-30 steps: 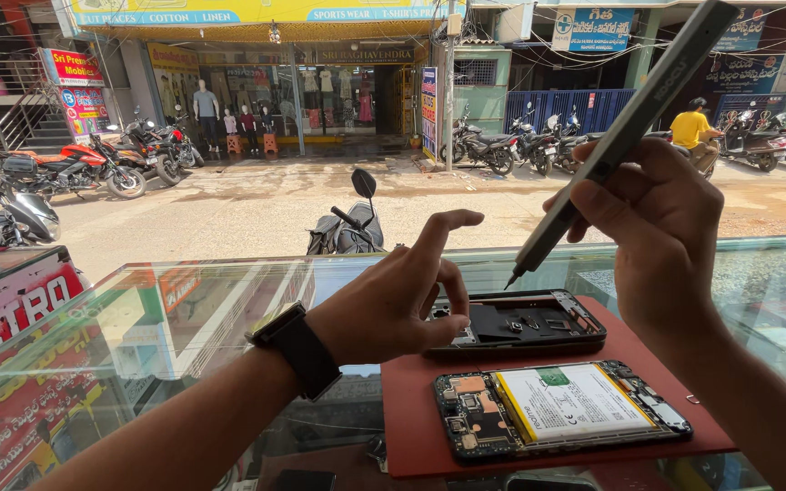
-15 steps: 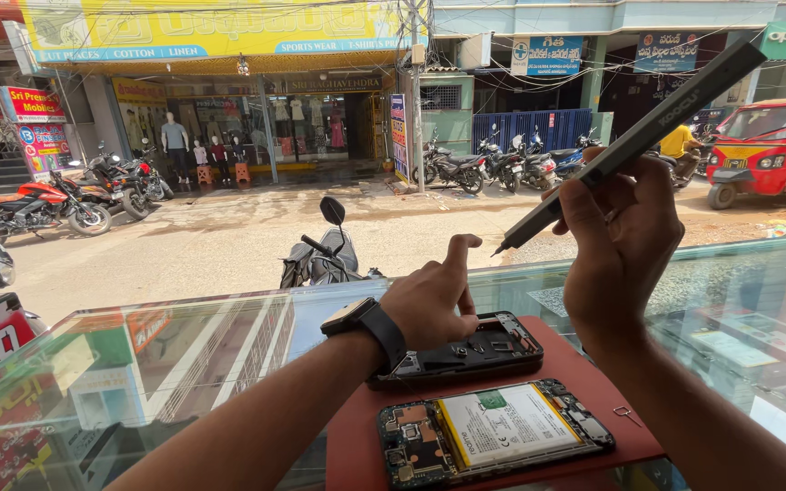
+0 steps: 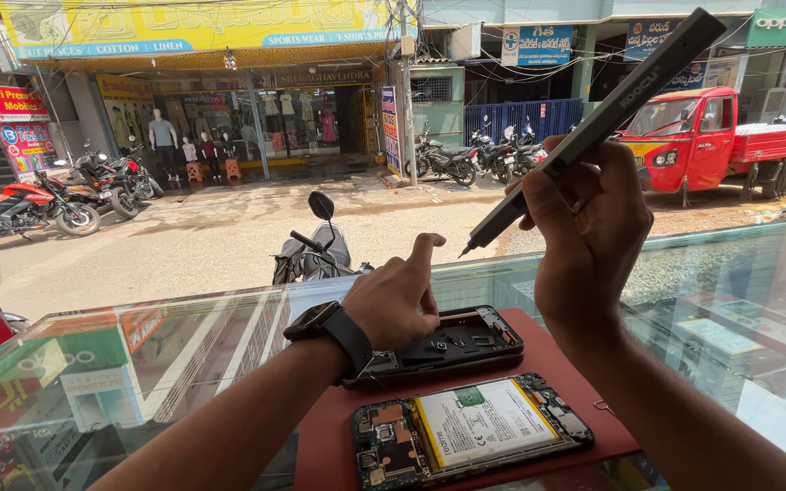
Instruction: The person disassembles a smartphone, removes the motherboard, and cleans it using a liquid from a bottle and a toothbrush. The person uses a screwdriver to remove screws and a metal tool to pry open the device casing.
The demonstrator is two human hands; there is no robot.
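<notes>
I'm at a street-side phone repair shop: glass display worktop, opened phone, parked motorbikes outside.

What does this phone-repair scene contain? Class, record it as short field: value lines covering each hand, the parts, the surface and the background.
Left hand: left hand rests on the black phone back housing, forefinger raised
Right hand: right hand holds a grey pen-shaped screwdriver, tip pointing down-left, above the housing
Opened phone: opened phone lies nearest the camera, battery and circuit boards exposed
Surface: red mat on a glass counter
Wrist: black smartwatch
Background: street with a red three-wheeled truck and parked motorbikes
</notes>
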